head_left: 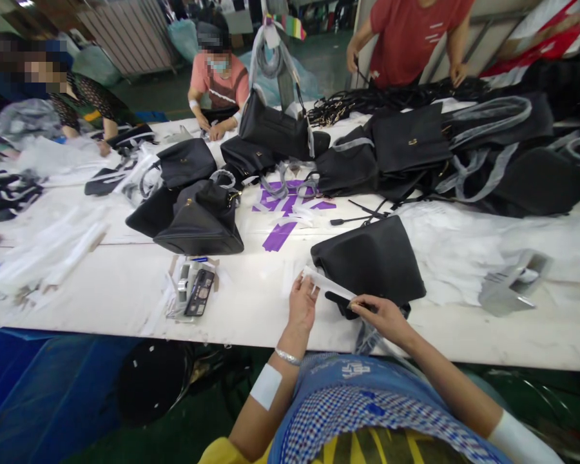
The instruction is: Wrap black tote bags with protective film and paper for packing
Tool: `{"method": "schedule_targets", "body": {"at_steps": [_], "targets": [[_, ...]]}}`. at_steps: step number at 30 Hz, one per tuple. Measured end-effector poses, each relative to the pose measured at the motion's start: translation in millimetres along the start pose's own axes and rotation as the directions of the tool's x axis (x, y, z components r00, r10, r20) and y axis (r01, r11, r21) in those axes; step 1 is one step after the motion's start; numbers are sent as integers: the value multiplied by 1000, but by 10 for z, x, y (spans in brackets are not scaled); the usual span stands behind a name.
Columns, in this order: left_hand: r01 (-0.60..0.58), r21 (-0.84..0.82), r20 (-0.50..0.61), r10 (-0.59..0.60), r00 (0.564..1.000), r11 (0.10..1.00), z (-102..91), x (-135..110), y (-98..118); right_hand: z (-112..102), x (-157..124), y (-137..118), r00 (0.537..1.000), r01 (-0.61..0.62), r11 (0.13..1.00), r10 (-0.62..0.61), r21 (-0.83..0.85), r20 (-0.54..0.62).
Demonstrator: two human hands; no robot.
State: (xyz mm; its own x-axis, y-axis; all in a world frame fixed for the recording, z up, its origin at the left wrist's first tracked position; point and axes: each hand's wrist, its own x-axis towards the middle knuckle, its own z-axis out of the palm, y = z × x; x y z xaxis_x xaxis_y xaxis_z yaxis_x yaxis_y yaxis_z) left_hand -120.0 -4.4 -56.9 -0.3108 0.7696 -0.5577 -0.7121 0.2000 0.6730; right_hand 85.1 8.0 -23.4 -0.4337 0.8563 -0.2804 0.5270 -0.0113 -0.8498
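Note:
A black bag (372, 261) lies on the white table right in front of me. My left hand (303, 301) is closed on one end of a white strip (331, 283), which looks like paper or thin foam. The strip stretches across the bag's near side towards my right hand (381, 316). That hand pinches a short black strap (337, 299) at the bag's near edge, close to the strip's other end. My right fingertips partly cover where strap and strip meet. A clear plastic-wrapped piece (367, 338) hangs at the table edge below the bag.
Left of me lie a tape dispenser (182, 283) and a dark box (200, 293). Purple tape (283, 222) marks the table ahead. Black bags (205, 219) and a heap of bags (410, 142) stand beyond. White sheets (457, 258) lie right. Several people work across the table.

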Motion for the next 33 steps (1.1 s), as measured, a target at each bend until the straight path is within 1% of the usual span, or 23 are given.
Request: {"method": "schedule_targets", "body": {"at_steps": [2,3,4,5,6,7,8,9,10,12,14,17,19,21,23,24,26,28,29,30,31,32,33], "targets": [[-185,175,-83,202,976,967,-102,-1,182,-45,9,1,999,24,999,-23,-45,26],[-291,311,-43,320,947,905,-130,-16,265,-62,15,2,998,43,997,-39,-67,53],[-391,445,78,400,913,806,-139,-38,333,-76,21,1,994,66,995,-59,-81,89],[-480,543,263,403,877,689,-127,-63,381,-86,29,-2,988,93,992,-81,-85,130],[-554,589,458,322,829,589,-98,-87,405,-91,36,-7,980,118,990,-103,-80,173],[-609,605,613,189,767,512,-60,-106,406,-94,42,-14,969,141,988,-123,-70,214],[-647,611,708,50,704,456,-18,-117,387,-95,45,-23,960,157,986,-138,-60,242],[-666,618,752,-66,656,418,17,-119,353,-95,44,-31,954,169,984,-148,-56,262],[-667,632,760,-151,632,394,42,-114,309,-95,39,-38,948,176,983,-153,-57,278],[-620,682,726,-256,638,388,44,-99,218,-96,9,-42,943,195,978,-166,-75,288],[-517,739,659,-303,689,431,-16,-99,156,-98,-48,-26,949,240,962,-205,-131,239],[-344,775,540,-272,797,531,-152,-170,155,-88,-163,46,956,295,917,-283,-270,81],[-292,770,487,-227,843,568,-221,-258,201,-65,-236,115,956,284,906,-293,-315,18],[-304,768,498,-227,837,563,-253,-354,250,-23,-290,176,961,266,915,-275,-302,12],[-349,780,533,-260,805,519,-257,-433,278,36,-332,205,966,252,928,-258,-274,12],[-372,787,544,-271,794,492,-256,-462,282,71,-354,205,968,239,935,-252,-262,-16],[-390,805,533,-256,806,448,-256,-503,273,153,-413,182,959,172,956,-217,-237,-181],[-364,820,493,-223,841,441,-269,-534,257,246,-497,151,910,42,987,-103,-156,-402],[-341,826,472,-220,853,449,-279,-551,249,296,-542,143,888,-31,997,-6,-72,-459],[-318,829,454,-223,863,460,-290,-571,242,348,-585,142,886,-103,994,110,40,-450],[-298,830,441,-229,868,472,-301,-593,234,401,-622,149,899,-175,969,230,177,-374],[-285,827,436,-234,869,484,-312,-618,224,453,-648,162,910,-247,913,334,326,-247],[-275,823,435,-239,868,497,-321,-643,210,504,-663,178,910,-312,825,403,470,-103]]}}
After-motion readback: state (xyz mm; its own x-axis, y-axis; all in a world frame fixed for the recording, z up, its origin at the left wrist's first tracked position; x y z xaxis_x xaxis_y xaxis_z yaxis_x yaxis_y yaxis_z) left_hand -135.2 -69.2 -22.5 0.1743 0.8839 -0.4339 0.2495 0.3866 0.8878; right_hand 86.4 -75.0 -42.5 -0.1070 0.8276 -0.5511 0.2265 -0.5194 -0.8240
